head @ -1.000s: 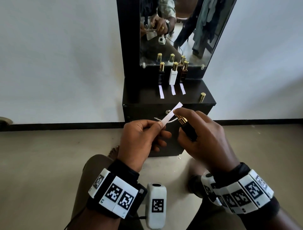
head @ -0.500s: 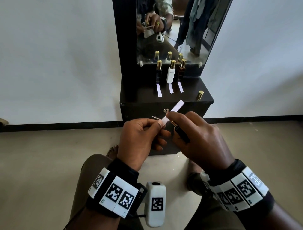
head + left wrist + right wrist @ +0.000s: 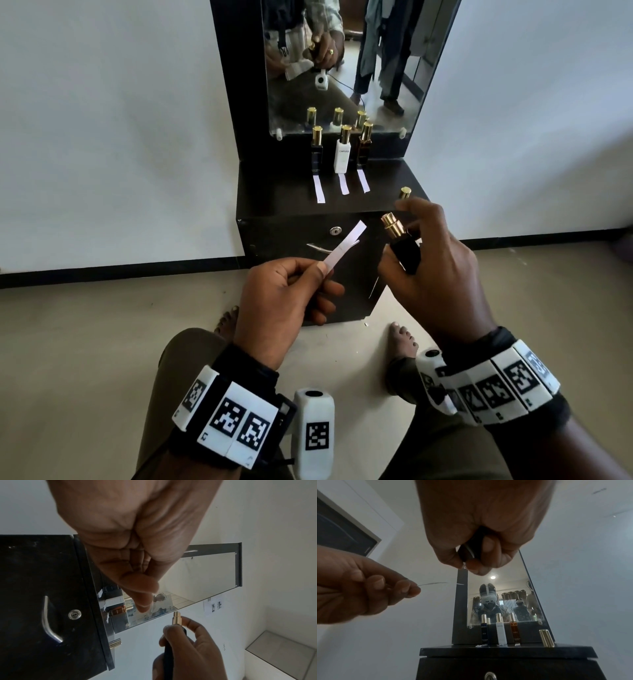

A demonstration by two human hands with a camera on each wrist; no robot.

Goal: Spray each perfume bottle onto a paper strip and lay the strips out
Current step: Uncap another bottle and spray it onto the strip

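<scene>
Paper strip (image 3: 342, 248) pinched at near end by left hand (image 3: 284, 301) fingers, free end angled twd nozzle. Right hand (image 3: 435, 270) wraps uncapped black perfume bottle (image 3: 404, 250), index raised. Gold cap (image 3: 405, 192) parked on tabletop (image 3: 281, 205); 3 capped bottles w/ laid strips behind.

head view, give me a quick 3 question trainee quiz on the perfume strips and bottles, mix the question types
1. True or false: the left hand pinches a paper strip.
2. How many strips lie on the cabinet top in front of the standing bottles?
A. one
B. three
C. five
3. Fill in: the black bottle in the right hand has its gold ____ off, standing on the cabinet.

Key
1. True.
2. B: one strip lies before each of the dark bottle, the white bottle and the amber bottle.
3. Cap; the sprayer is bare.
</scene>
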